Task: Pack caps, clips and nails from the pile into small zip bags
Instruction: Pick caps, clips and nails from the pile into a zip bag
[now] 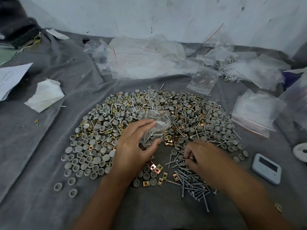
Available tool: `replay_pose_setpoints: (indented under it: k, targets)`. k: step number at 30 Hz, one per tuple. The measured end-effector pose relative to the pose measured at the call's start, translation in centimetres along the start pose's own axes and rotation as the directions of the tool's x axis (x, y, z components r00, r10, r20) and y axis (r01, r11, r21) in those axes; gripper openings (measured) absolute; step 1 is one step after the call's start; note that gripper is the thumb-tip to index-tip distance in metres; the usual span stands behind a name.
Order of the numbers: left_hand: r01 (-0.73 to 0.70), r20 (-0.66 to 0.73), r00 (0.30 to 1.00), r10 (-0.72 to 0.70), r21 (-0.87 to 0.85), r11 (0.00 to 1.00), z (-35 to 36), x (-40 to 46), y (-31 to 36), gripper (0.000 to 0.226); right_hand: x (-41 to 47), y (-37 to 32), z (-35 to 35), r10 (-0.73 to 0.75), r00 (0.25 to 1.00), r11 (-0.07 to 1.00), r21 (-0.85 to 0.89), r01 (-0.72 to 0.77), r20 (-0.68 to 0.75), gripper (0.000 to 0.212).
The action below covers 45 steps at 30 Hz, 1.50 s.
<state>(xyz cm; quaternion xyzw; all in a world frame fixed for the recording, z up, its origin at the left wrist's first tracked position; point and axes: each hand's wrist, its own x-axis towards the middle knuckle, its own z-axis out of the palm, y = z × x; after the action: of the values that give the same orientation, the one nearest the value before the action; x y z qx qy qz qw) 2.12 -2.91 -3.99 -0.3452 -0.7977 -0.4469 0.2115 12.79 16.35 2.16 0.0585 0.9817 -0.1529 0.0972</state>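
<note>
A wide pile of grey caps [86, 156], brass clips [156, 168] and silver nails [192, 178] lies on a grey cloth [41, 188]. My left hand [132, 146] holds a small clear zip bag [154, 128] above the pile's middle; the bag holds some caps and nails. My right hand [201, 156] rests on the nails at the pile's near right, its fingertips pinched on a nail or two. A stack of empty zip bags [255, 113] lies to the right.
More clear bags [146, 58] are heaped at the back by the wall, some filled. A white timer [266, 168] and a white disc [301, 151] sit at the right. Crumpled tissue [46, 95] and papers [11, 78] lie at the left.
</note>
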Motion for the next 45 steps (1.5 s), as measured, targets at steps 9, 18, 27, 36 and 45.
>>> replay_pose_setpoints:
  k: [9,18,27,36,45]
  targets:
    - [0.008,0.011,1.000,-0.008,-0.005,1.000,-0.1,0.1,0.2,0.045,0.9,0.7,-0.6,-0.015,0.999,0.990,0.141,0.021,-0.043,0.014]
    - [-0.017,0.003,1.000,0.017,0.014,1.000,-0.1,0.1,0.0,0.048,2.3,-3.0,-1.2,-0.057,0.892,0.778,0.540,0.321,-0.448,0.006]
    - [-0.007,-0.002,1.000,0.007,-0.010,1.000,0.0,0.2,0.0,0.048,4.6,-4.4,0.0,-0.276,0.796,0.907,0.127,0.401,-0.538,0.010]
    - [0.024,-0.001,1.000,-0.024,-0.023,0.999,-0.1,0.1,-0.1,0.049,3.8,-3.7,-0.1,-0.119,0.711,0.806,0.350,0.477,-0.694,0.015]
    - [0.015,0.005,1.000,-0.015,-0.010,1.000,-0.1,0.1,-0.1,0.050,4.4,-4.2,0.4,-0.145,0.766,0.854,0.311,0.416,-0.626,0.023]
